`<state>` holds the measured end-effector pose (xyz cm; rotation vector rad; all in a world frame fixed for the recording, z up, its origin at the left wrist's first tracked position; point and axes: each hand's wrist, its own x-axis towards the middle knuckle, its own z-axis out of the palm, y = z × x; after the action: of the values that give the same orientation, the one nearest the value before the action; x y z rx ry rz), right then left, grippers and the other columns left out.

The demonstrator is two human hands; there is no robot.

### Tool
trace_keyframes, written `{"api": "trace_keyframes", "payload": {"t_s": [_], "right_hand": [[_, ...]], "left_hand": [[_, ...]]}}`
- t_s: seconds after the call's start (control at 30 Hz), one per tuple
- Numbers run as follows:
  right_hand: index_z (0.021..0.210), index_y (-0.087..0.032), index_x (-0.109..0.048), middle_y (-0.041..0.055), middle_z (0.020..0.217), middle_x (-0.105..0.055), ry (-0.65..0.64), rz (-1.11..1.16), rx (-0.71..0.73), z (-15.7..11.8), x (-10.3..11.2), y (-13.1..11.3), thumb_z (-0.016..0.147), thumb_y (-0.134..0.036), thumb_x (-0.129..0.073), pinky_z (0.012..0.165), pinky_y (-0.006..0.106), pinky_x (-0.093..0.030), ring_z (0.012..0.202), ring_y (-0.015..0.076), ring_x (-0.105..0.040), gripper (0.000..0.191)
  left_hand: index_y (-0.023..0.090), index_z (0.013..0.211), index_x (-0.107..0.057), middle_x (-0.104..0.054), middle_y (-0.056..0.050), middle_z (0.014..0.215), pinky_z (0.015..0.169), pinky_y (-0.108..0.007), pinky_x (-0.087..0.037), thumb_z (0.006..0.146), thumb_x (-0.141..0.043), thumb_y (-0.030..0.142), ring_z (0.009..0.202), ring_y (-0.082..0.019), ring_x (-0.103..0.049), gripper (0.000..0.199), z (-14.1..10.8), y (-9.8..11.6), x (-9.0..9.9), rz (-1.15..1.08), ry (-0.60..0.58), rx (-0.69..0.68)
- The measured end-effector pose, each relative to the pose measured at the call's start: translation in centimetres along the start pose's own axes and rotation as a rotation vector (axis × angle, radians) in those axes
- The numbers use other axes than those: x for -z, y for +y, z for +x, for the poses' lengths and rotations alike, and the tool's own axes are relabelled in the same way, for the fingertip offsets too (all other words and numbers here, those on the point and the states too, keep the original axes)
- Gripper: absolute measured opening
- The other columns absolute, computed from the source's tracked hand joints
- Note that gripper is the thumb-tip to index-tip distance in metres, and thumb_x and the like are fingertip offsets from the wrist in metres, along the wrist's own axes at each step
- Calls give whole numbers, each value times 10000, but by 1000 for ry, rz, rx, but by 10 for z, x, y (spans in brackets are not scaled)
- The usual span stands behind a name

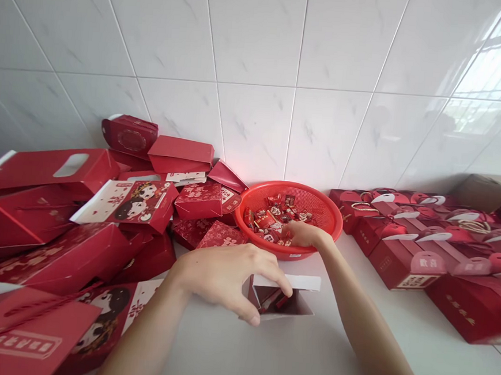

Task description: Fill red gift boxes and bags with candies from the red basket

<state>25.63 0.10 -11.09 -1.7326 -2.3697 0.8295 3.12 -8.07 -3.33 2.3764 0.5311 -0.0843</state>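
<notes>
My left hand (230,275) is at a small open-topped gift box (306,283) on the tabletop. Its thumb lies at the near left corner, and a finger reaches over the opening by the white far flap. Some red packets show inside the box. Beyond it stands a red plastic basket (329,212) holding many wrapped candies (266,219). My right hand (304,234) reaches over the basket's near rim into the candies. Its fingers are bent down and together, with the tips hidden, so what they pinch cannot be made out.
Red gift boxes (145,202) lie heaped on the left, some tilted over others. To the right, closed red boxes with handles (405,260) stand in rows. A brown carton (479,193) sits at the far right, and a white tiled wall (256,118) rises behind.
</notes>
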Motion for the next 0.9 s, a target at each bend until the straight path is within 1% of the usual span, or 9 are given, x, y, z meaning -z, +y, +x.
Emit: {"api": "trace_keyframes", "payload": {"t_s": [0.1,0.2,0.3,0.4,0.47,0.57,0.67,0.73,0.9], "right_hand": [[876,-182,-744,42,915,-723,112,74,52,-1,2,3,663,-66,-670,694,262,-486,897,233,-668,254],[969,-163,-714,49,989,-708,255,167,102,-6,10,6,758,-124,-627,791,279,-510,954,214,-657,232],[1048,-148,-672,71,1048,-701,394,480,256,-23,23,4,816,-172,-626,825,306,-535,951,197,-664,238],[1123,-176,-619,27,886,-704,404,789,464,-53,35,-7,817,-256,-735,752,309,-556,810,169,-671,337],[1037,-185,-615,19,838,-703,376,853,586,-76,40,-17,818,-277,-773,721,305,-561,753,157,-669,285],[988,-185,-638,57,932,-722,325,691,691,-102,41,-35,841,-268,-765,734,320,-571,816,188,-693,212],[1008,-193,-676,53,961,-723,327,314,657,-109,33,-50,894,-189,-671,716,301,-542,824,185,-678,114],[988,-196,-694,39,942,-724,319,107,616,-106,27,-56,896,-110,-616,697,287,-512,814,177,-661,148],[988,-189,-707,36,951,-734,299,5,585,-98,20,-60,882,-45,-554,695,274,-503,840,178,-675,234]], "left_hand": [[295,1222,-705,-696,2,1158,872,-247,-468,712,-830,207,1025,-192,-649,533,0,0,1,2,-3,11],[298,1242,-694,-689,3,1201,895,-248,-461,716,-832,227,1066,-197,-640,549,-1,-2,2,2,10,14],[301,1275,-676,-675,0,1255,935,-265,-455,723,-835,303,1105,-211,-633,574,1,-9,5,9,43,46],[295,1293,-666,-658,-11,1325,1004,-293,-440,692,-853,388,1194,-249,-608,636,4,-21,10,-4,88,96],[303,1311,-655,-643,-12,1372,1051,-311,-425,672,-858,417,1279,-277,-566,680,6,-30,13,-41,125,131],[320,1347,-632,-626,-12,1409,1067,-341,-434,663,-855,454,1312,-303,-553,732,7,-39,16,-109,168,182],[312,1370,-615,-631,-17,1406,1068,-352,-441,633,-876,460,1287,-309,-581,795,8,-44,17,-133,191,181],[305,1374,-612,-657,-14,1372,1074,-342,-435,635,-882,438,1270,-299,-597,797,8,-45,17,-147,191,139],[324,1343,-634,-649,1,1382,1087,-327,-418,666,-870,386,1292,-279,-580,720,9,-47,17,-141,172,96]]}}
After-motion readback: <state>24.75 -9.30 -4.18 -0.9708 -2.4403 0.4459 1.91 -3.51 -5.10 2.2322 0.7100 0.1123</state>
